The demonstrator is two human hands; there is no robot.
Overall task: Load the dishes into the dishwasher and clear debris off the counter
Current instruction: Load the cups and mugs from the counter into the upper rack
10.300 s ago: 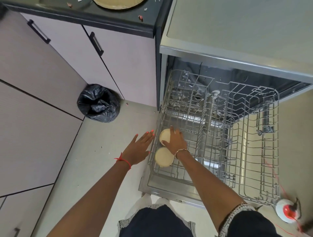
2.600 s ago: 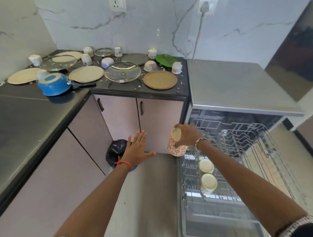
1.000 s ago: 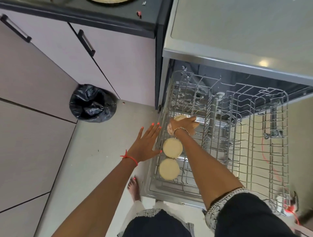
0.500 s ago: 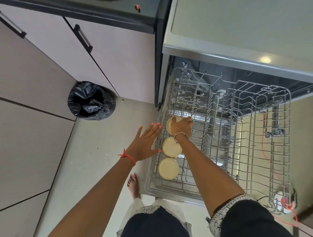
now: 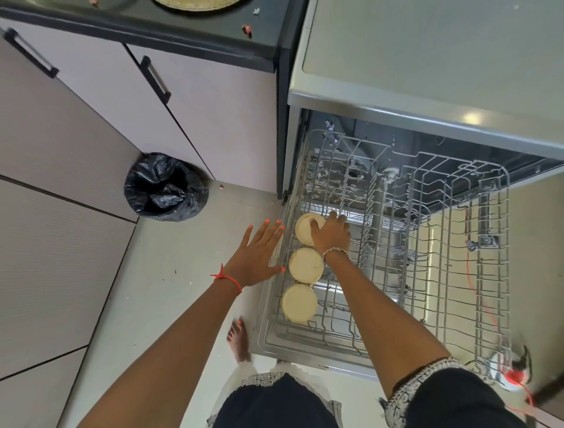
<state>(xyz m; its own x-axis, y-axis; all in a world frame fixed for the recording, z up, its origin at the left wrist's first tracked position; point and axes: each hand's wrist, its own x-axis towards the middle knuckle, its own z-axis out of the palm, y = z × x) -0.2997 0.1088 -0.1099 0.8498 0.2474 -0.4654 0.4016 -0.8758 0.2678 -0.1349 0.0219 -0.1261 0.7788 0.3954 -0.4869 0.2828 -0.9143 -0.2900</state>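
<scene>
- The right hand, fingers curled, grips the farthest cup, which sits upside down at centre frame in the left row of the pulled-out dishwasher rack.
- The middle cup and the nearest cup stand inverted just below it in the same row.
- The left hand hangs spread flat with straight fingers, just left of the rack's edge, holding nothing.
- Along the top edge, the dark counter carries bits of debris and a tan plate.
- A black bin bag sits on the floor, left of centre.

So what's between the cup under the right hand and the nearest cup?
A middle cup, upside down, between held cup and nearest cup; head view.
</scene>
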